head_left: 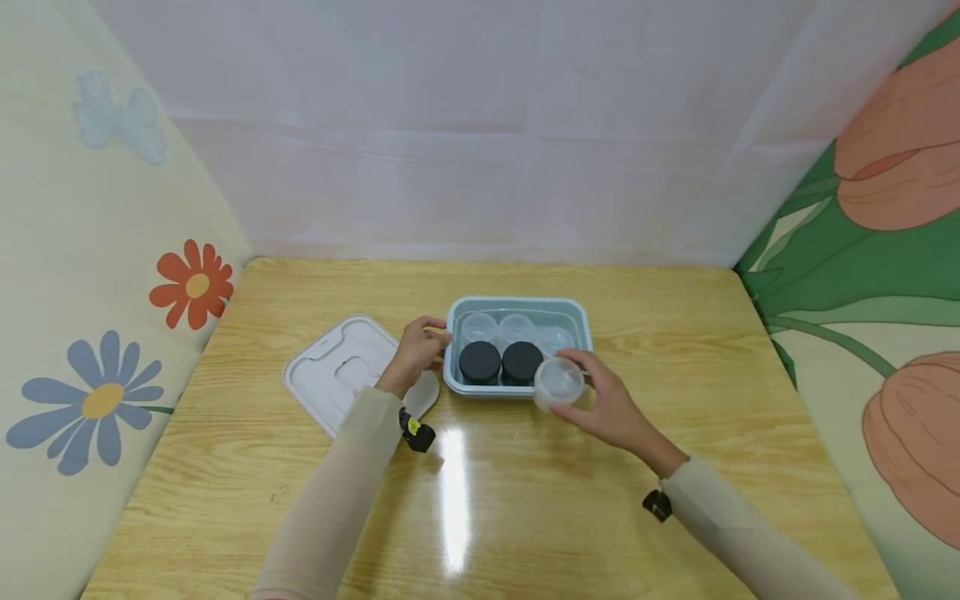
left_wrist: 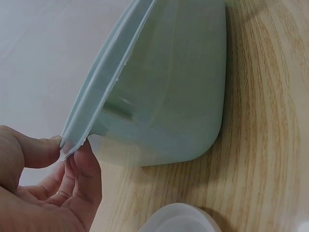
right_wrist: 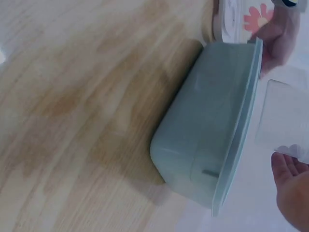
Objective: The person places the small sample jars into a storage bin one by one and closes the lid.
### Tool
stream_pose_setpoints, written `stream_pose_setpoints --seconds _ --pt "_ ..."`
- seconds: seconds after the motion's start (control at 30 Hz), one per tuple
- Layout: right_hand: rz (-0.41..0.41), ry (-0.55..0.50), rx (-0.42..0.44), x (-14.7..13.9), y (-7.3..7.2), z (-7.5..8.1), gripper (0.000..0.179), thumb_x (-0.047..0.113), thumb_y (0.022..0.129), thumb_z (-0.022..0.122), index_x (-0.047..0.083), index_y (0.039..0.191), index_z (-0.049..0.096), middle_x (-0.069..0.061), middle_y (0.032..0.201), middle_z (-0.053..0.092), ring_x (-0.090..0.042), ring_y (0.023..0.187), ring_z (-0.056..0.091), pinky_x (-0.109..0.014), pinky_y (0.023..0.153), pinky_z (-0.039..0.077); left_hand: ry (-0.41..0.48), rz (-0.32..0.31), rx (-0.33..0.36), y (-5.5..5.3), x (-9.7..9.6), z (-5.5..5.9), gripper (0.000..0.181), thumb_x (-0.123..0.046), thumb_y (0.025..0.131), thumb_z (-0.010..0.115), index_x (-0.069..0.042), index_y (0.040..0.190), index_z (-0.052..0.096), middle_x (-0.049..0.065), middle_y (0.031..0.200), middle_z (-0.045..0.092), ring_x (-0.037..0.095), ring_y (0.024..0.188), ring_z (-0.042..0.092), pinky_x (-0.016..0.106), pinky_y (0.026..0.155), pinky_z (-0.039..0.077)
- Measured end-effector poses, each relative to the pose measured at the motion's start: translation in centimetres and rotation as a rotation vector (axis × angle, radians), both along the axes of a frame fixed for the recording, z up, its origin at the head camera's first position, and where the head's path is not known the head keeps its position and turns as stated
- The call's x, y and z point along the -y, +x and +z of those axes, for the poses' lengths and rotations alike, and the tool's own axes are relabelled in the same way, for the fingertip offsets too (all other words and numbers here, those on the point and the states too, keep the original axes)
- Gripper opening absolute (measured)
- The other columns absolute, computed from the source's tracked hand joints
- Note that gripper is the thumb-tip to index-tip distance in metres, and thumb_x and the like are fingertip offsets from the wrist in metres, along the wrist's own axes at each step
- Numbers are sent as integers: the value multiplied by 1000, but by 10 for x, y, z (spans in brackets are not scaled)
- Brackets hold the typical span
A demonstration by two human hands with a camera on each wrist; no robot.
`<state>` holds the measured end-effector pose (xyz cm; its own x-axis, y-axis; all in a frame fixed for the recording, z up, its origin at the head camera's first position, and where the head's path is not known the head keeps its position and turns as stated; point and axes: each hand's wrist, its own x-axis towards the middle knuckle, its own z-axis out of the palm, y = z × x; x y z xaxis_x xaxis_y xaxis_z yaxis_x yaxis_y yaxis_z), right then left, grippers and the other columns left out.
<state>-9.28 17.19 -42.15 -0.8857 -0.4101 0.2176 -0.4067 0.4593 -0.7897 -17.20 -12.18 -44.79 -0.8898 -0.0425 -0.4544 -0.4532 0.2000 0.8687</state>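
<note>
A light-blue plastic bin stands on the table. Two black-lidded jars sit along its front side, with several clear round containers behind and beside them. My left hand pinches the bin's left rim between thumb and fingers. Over the bin's front right corner, my right hand grips a clear, straight-sided plastic jar by its side. In the right wrist view, this jar is raised above the rim, with fingertips at its wall.
To the left of the bin lies a large white lid, partly covered by my left forearm. A small whitish round piece overlaps its right edge. Wooden table surface extends in front, and a pale cloth hangs behind the table.
</note>
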Motion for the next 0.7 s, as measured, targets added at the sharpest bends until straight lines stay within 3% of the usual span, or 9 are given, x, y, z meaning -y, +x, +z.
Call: stream_pose_setpoints --seconds 0.23,0.5,0.7 --pt "-112 -29 29 -7 -20 -1 66 5 77 78 -2 134 45 -22 131 51 -37 119 51 -54 93 48 0 4 2 0 1 2 32 -8 95 54 -1 126 47 6 90 58 12 67 58 25 55 51" --pt "-129 17 95 -8 -36 -9 69 11 80 76 -4 137 41 -23 137 46 -39 124 46 -55 100 42 20 11 -23 0 -1 0 31 -6 94 54 1 124 47 6 86 58 11 63 57 24 52 50" --pt "-120 57 118 -9 -41 -16 68 15 82 76 -3 138 41 -23 137 47 -38 122 49 -55 98 44 11 13 -34 2 -2 0 31 -5 94 54 1 124 48 7 88 59 11 63 57 23 51 49"
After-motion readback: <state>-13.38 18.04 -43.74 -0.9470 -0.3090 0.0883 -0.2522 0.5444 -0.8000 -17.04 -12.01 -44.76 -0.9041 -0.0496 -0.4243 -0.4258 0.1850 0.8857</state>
